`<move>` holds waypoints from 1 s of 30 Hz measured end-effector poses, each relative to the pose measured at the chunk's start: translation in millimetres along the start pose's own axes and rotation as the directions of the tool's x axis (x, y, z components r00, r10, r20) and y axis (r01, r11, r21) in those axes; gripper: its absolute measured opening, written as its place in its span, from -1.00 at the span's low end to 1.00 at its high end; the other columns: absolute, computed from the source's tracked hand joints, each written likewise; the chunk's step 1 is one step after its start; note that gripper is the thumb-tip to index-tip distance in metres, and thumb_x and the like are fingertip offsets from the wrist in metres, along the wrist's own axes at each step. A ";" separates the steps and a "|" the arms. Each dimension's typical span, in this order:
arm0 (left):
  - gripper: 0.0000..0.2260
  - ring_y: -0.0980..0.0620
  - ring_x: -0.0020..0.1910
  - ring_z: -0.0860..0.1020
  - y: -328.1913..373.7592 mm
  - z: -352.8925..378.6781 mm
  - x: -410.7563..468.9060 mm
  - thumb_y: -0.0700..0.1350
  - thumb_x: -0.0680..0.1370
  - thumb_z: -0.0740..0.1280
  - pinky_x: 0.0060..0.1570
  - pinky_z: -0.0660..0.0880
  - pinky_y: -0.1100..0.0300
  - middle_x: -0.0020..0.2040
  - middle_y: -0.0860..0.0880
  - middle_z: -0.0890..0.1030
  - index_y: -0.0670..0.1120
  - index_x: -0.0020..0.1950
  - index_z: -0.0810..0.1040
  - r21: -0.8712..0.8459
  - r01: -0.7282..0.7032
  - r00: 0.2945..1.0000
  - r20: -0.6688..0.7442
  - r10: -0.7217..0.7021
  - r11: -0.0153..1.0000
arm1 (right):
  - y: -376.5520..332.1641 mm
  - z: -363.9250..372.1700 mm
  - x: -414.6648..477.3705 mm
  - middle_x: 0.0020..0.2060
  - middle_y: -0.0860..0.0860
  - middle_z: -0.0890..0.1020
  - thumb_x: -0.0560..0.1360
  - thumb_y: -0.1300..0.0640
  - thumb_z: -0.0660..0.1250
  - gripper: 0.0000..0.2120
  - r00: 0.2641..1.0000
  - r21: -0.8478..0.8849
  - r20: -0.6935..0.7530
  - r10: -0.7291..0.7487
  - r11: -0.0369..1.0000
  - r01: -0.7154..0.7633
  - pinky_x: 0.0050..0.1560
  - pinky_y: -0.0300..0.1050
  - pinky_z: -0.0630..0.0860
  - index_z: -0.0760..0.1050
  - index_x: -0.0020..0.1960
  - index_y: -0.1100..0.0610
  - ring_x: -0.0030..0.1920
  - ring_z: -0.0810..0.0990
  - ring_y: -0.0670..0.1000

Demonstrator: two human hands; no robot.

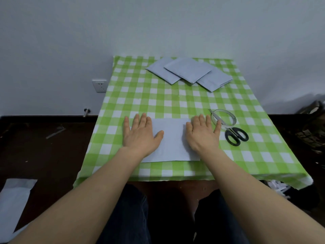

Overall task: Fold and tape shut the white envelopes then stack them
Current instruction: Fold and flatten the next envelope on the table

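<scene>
Green-checked tablecloth (175, 103) carried the envelope (173, 140). My left hand (140, 136) and right hand (202, 136) pressed it, fingers straight, hiding its nine and three o'clock ends.

no readable text, labels, brands or numbers anywhere

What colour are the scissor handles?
Black, on the scissors lying at the table's right, seen from the head view.

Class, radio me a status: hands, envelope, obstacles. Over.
Left hand and right hand open, flat on envelope. Three folded envelopes overlap at far edge. Tape and scissors beside right hand, not blocking.
</scene>
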State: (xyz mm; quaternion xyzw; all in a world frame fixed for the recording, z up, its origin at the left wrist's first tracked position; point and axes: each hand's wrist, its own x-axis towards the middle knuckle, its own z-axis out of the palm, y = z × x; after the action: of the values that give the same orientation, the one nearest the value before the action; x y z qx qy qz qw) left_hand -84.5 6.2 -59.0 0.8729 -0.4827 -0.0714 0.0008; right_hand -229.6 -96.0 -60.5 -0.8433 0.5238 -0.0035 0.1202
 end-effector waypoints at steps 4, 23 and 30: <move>-0.52 0.00 0.53 -0.07 19.4 -10.9 10.1 0.00 0.65 -0.06 0.47 -0.14 0.08 0.56 -0.05 -0.03 -0.10 0.55 -0.04 -0.146 -0.164 0.982 -0.122 0.147 0.976 | -29.9 -14.5 7.5 0.54 0.08 0.01 0.66 0.07 -0.08 -0.53 0.965 0.151 -0.144 -0.221 0.958 0.242 0.47 -0.10 -0.22 0.01 0.54 0.18 0.54 -0.09 0.03; -0.44 0.08 0.52 -0.18 8.5 22.4 0.3 0.15 0.62 -0.19 0.44 -0.30 0.07 0.56 0.00 -0.15 -0.09 0.55 -0.15 -0.109 -0.013 1.000 -0.008 0.013 0.994 | -28.4 22.7 1.6 0.54 -0.07 -0.05 0.63 -0.08 -0.20 -0.47 0.985 0.053 0.066 -0.156 0.987 0.153 0.47 0.07 -0.31 -0.06 0.55 0.06 0.53 -0.14 -0.10; -0.41 0.08 0.52 -0.17 9.8 23.1 -1.6 0.18 0.60 -0.20 0.41 -0.36 0.01 0.56 -0.01 -0.14 -0.09 0.55 -0.15 -0.064 0.010 0.999 -0.033 -0.012 0.998 | -27.5 22.7 2.4 0.54 -0.07 -0.06 0.62 -0.11 -0.19 -0.45 0.990 0.075 0.063 -0.127 0.990 0.122 0.49 0.08 -0.26 -0.07 0.55 0.07 0.53 -0.14 -0.10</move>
State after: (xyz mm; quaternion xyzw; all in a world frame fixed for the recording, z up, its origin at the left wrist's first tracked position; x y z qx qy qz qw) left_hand -96.6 3.9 -80.9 0.8761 -0.4754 -0.0719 0.0362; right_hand -201.3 -82.0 -77.2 -0.8692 0.4654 -0.0010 0.1671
